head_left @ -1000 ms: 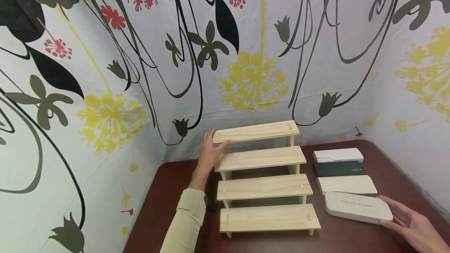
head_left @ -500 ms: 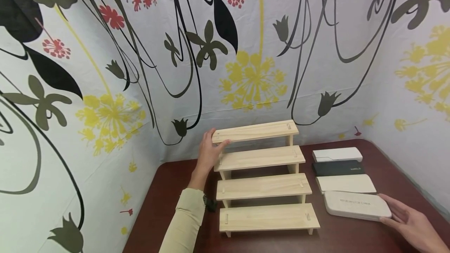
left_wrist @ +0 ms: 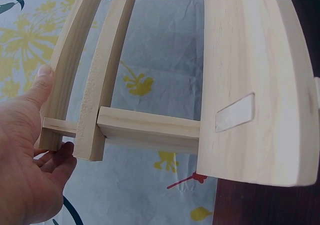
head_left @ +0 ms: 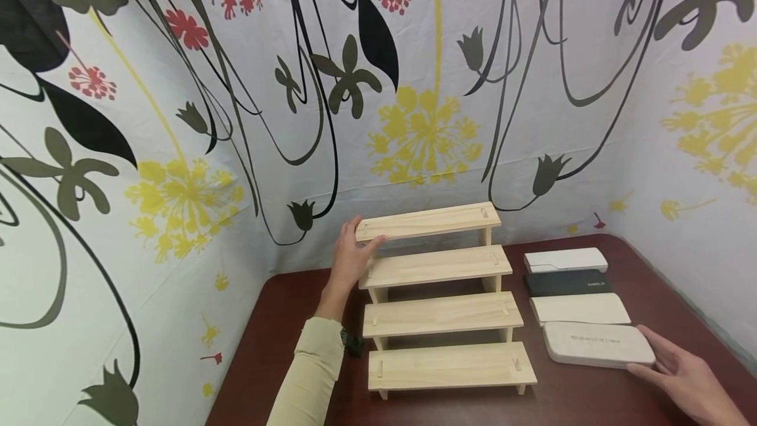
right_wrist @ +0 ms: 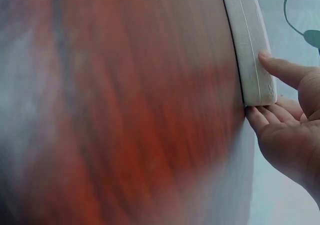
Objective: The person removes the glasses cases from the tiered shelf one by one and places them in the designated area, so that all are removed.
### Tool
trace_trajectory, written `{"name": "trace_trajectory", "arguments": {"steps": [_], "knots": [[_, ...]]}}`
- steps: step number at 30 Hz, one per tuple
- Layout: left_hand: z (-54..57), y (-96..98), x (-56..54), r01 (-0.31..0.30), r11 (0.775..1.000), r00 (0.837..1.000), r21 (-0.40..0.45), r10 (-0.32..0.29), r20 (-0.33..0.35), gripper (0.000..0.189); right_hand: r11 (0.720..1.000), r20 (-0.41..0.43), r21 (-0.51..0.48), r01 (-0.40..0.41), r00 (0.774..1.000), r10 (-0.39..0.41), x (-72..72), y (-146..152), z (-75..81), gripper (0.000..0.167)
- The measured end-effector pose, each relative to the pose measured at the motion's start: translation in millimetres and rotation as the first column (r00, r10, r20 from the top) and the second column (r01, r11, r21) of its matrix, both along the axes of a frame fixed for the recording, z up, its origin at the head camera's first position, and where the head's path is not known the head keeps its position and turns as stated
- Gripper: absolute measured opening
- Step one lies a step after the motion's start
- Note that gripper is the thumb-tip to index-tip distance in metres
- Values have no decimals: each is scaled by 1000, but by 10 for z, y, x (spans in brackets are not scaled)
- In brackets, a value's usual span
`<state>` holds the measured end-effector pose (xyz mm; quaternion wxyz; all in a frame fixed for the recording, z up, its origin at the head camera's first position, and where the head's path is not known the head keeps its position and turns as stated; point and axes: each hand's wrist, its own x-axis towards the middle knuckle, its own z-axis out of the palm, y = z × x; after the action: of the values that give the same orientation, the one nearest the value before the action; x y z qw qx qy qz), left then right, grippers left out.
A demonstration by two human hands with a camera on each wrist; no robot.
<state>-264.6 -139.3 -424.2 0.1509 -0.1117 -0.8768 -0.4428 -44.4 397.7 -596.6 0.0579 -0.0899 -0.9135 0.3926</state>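
Observation:
A stepped wooden rack (head_left: pixel 446 317) of pale plank shelves stands on the table. My left hand (head_left: pixel 351 256) grips the left end of its top shelf (head_left: pixel 432 221). In the left wrist view, the thumb of my left hand (left_wrist: pixel 25 160) lies along the shelf's wood and the fingertips curl under its end. Right of the rack, a rounded white glasses case (head_left: pixel 597 345) with faint lettering lies flat, nearest in a row. My right hand (head_left: pixel 686 373) holds its right end. In the right wrist view, the thumb presses the side of the white glasses case (right_wrist: pixel 250 45), with fingers at its end.
Behind the held case lie a cream case (head_left: pixel 582 309), a dark green case (head_left: pixel 568 283) and a white case (head_left: pixel 564 260), roughly parallel. A flower-patterned cloth (head_left: pixel 414 51) surrounds the dark red table (head_left: pixel 284 321) at the back and sides.
The right end of the white glasses case has turned slightly toward the back, lining up more with the row. My right thumb has slid left along its front edge. My left hand keeps its grip.

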Motion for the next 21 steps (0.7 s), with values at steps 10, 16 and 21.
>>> {"name": "trace_trajectory", "arguments": {"steps": [10, 16, 21], "knots": [[-9, -10, -5, 1, 1000, 1000, 1, -1, 9, 88, 998, 19, 44, 35, 999, -36, -60, -60, 27, 97], [-4, -5, 0, 1, 1000, 1000, 7, -1, 16, 88, 995, 45, 53, 81, 996, -83, -89, -66, 44, 99], [-11, -4, -5, 0, 1000, 1000, 9, 0, 13, 88, 993, 89, 3, 115, 989, -115, -96, -77, 54, 103]]}}
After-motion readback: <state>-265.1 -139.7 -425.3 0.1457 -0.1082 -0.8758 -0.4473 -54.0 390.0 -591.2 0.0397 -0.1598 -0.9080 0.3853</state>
